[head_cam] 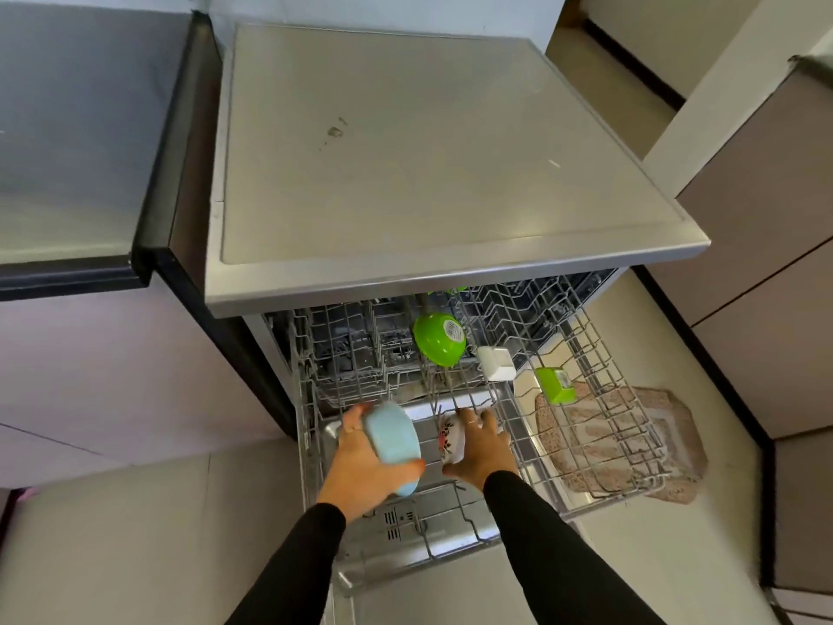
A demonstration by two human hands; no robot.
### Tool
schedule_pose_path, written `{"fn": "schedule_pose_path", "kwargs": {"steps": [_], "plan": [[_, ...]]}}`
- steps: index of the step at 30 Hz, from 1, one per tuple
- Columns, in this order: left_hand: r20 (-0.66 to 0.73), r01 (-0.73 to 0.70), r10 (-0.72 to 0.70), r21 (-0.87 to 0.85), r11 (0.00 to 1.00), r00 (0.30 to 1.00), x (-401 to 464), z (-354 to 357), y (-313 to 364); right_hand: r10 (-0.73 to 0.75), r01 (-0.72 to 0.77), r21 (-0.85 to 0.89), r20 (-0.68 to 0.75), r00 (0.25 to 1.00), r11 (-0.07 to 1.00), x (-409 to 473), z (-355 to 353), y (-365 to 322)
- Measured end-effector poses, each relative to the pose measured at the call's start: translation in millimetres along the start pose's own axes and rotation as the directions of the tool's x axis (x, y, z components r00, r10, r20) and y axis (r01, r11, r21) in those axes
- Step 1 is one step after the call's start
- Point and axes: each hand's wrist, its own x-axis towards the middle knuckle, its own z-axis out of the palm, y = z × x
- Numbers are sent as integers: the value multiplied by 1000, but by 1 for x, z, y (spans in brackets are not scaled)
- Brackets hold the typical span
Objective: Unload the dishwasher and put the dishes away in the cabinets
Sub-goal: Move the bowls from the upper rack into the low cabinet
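Step in hand, by my reading: lift two bowls clear of rack (599, 399).
Left hand (360, 462) clamped round blue bowl (393, 444), bowl tipped on edge, above open dishwasher door (405, 557).
Right hand (482, 448) curled over floral bowl (452, 440), bowl at 9 o'clock of palm, touching it.
Advice: lift straight up, clear wire tines, keep bowls apart to avoid a knock.
Green bowl (439, 339) at 12 o'clock, white dish (496, 363) and green box (556, 384) at 1 o'clock, well apart from both hands.

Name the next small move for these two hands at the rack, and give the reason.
Probably lift both bowls straight up out of the rack. The left hand already grips the light blue bowl and the right hand holds the floral bowl, both low among the wire tines, so rising clear comes first.
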Motion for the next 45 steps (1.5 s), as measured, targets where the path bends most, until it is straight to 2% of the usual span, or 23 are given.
{"fn": "schedule_pose_path", "kwargs": {"steps": [2, 3, 6, 8, 11, 15, 17, 19, 22, 26, 31, 36, 40, 45], "plan": [[50, 78, -64, -371, 925, 997, -5, -9, 10, 1, 0, 50, -25, 1000, 999, -4, -1, -1], [83, 126, -98, -484, 866, 992, -7, -12, 12, 0, 7, 112, -60, 998, 994, -6, -2, -2], [152, 214, -152, -642, 736, 977, -13, -19, 11, 57, 11, 428, -147, 988, 904, -9, -9, -4], [190, 258, -174, -688, 679, 966, -17, -19, 9, 90, 33, 653, -154, 984, 757, -14, -19, -8], [249, 313, -190, -793, 523, 950, -24, -18, 6, 72, 93, 850, -152, 986, 518, -25, -30, -9], [292, 317, -124, -894, 316, 948, -39, -16, 7, 8, 187, 963, -192, 981, 195, -58, -47, -16], [306, 311, -59, -920, 238, 950, -53, -14, 14, -23, 218, 971, -217, 976, 95, -80, -52, -21], [310, 311, -37, -932, 185, 950, -68, -10, 20, -48, 244, 960, -239, 970, 136, -102, -50, -26], [335, 337, -35, -932, 131, 942, -91, -4, 29, -153, 294, 913, -259, 954, 284, -138, -48, -35], [341, 341, -25, -933, 112, 940, -118, 2, 38, -296, 407, 800, -298, 907, 441, -171, -49, -43], [329, 334, -58, -936, 112, 943, -151, 6, 43, -362, 469, 675, -307, 880, 570, -199, -54, -40], [279, 284, -57, -937, 202, 959, -173, 11, 55, -409, 502, 572, -294, 864, 649, -207, -57, -32], [239, 272, -150, -926, 262, 959, -171, 19, 59, -456, 521, 532, -262, 851, 668, -201, -62, -26], [157, 227, -247, -930, 290, 956, -147, 25, 59, -523, 530, 514, -173, 834, 675, -172, -69, -23]]}}
